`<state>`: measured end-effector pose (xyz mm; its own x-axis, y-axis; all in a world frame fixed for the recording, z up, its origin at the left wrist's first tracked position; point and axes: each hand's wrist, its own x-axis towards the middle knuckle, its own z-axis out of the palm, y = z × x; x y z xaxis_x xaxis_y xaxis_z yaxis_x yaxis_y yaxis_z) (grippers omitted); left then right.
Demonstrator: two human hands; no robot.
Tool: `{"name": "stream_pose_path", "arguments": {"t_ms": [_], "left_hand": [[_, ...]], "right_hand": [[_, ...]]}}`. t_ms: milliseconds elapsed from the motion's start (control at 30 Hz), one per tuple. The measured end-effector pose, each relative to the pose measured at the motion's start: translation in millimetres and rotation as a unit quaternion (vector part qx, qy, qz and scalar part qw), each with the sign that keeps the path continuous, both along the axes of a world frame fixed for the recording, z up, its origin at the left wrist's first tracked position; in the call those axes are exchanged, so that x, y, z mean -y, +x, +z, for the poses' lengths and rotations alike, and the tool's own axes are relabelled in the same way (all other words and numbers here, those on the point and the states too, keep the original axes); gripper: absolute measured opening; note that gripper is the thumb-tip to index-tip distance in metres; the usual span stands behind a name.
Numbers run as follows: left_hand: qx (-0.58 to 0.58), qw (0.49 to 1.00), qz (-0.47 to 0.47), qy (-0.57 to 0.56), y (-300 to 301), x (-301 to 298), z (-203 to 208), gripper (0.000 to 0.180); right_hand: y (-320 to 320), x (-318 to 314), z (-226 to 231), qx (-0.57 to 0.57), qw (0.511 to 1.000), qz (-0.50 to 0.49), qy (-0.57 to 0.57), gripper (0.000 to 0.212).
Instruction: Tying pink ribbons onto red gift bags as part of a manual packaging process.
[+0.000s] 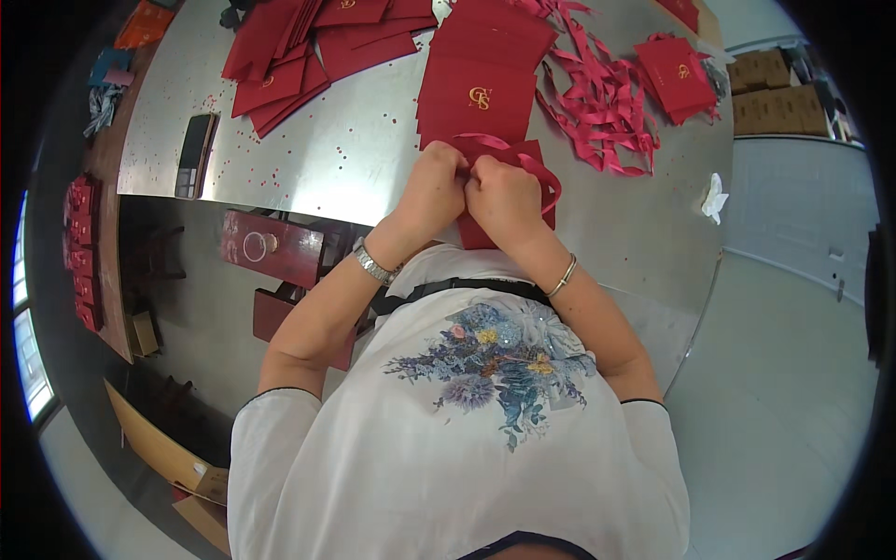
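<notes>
My left hand [437,189] and my right hand [505,198] are close together at the table's near edge, knuckles almost touching. Both are closed, pinching at a pink-red ribbon [553,187] that loops behind and around the right hand. The fingertips and the exact grip are hidden. Beneath them lies a red paper bag [478,233], reaching over the edge toward my waist. Directly beyond the hands, a stack of flat red bags [471,70] with gold printing overlaps in a row.
Loose ribbons [605,112] lie in a tangle right of the stack, beside more red bags [674,79]. Other red bags [280,79] are spread at the far left. A phone [194,157], crumpled tissue [714,199] and red paper dots rest on the metal table [644,233]. A stool [271,247] stands below left.
</notes>
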<state>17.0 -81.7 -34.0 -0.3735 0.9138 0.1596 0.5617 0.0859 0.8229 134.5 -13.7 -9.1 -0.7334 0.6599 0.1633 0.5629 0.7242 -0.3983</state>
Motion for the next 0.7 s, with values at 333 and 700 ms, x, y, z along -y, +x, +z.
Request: {"name": "stream_pose_path", "arguments": {"t_ms": [333,700], "left_hand": [[0.094,0.99,-0.007,-0.107,-15.0,-3.4,2.0,0.017],[0.506,0.832,0.013,-0.229,-19.9,-6.9,-7.7,0.02]], "right_hand": [[16.4,-6.3,-17.1,-0.122,0.956,-0.068,-0.259,0.012],[19.6,-4.2,-13.7,-0.156,0.939,-0.052,-0.301,0.013]]}}
